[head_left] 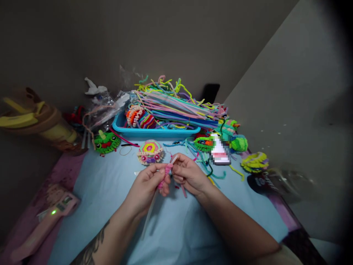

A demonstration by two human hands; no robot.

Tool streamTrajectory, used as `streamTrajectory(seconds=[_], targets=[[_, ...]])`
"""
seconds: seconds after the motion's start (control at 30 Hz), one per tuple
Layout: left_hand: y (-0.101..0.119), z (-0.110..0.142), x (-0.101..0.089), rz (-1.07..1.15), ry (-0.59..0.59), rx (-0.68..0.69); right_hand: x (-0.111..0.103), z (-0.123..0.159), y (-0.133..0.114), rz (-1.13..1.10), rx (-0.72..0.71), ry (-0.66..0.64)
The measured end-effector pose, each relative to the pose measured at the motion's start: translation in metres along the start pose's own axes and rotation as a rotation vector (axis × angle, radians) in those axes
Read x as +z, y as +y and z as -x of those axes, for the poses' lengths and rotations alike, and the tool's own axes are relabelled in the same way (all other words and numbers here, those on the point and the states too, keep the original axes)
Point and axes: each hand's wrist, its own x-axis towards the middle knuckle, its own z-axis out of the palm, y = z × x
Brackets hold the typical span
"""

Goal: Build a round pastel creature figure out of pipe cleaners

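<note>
Over the light blue cloth, my left hand (149, 184) is closed around a pink pipe-cleaner piece (167, 170) made of tight coils. My right hand (189, 173) pinches at the upper end of the same piece, where a pale strip (174, 159) sticks up between the fingers. A light pipe cleaner (149, 217) trails down below my left hand, and a pink end (183, 191) hangs beneath my right. Just beyond my hands sits a round pipe-cleaner figure (150, 151) with a pink and yellow top.
A blue tray (157, 130) heaped with pipe cleaners (171, 99) stands at the back. A green figure (107, 142) lies left of it. A pink handheld device (59, 208) with a green light is at left. A clear bottle (284, 180) lies at right, near a yellow coiled figure (254, 162).
</note>
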Motion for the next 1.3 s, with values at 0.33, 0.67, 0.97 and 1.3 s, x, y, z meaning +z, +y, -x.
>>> streamTrajectory(seconds=[0.33,0.67,0.97,1.3], targets=[[0.0012,0.0033,-0.0016,0.025,-0.154,-0.075,0.0006,0.0025,0.0015,0.054,-0.011,-0.005],[-0.0008,0.0032,-0.003,-0.165,-0.086,0.055,-0.0006,0.0032,0.0054,0.278,-0.087,0.003],[-0.006,0.003,-0.005,-0.585,0.258,0.448,0.0,0.0012,0.0094,0.242,-0.169,0.097],[-0.0033,0.0047,-0.0042,-0.615,0.26,0.387,-0.0027,0.0048,0.0091,0.294,-0.169,0.11]])
